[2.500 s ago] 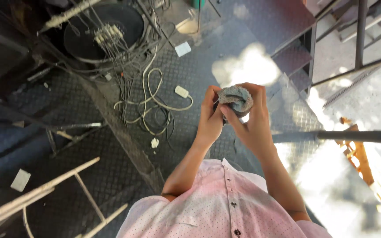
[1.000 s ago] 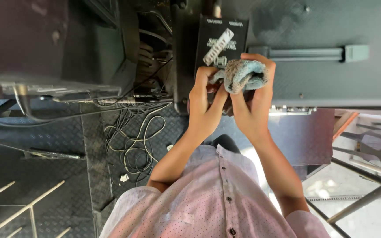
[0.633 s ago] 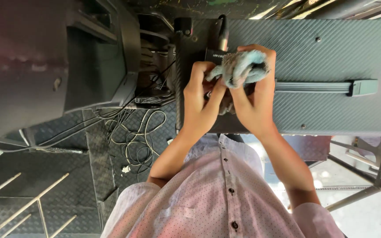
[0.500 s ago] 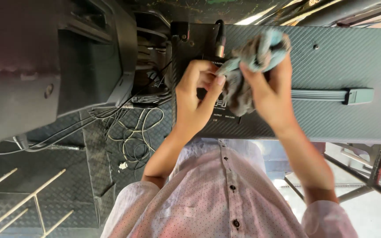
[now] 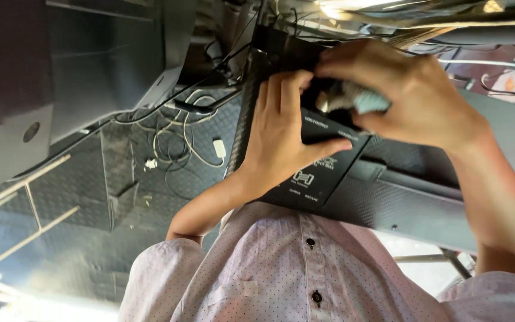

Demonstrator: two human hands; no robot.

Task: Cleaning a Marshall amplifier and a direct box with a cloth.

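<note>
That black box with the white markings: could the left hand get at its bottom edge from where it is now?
Probably yes. The left hand already lies flat on the black box, thumb stretched across its face, and the lower edge below the palm looks uncovered. The right hand, holding a cloth, is busy higher up.

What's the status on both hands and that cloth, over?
Left hand flat on the black box. Right hand presses the grey cloth against its top. Cables behind, clear of hands.
</note>
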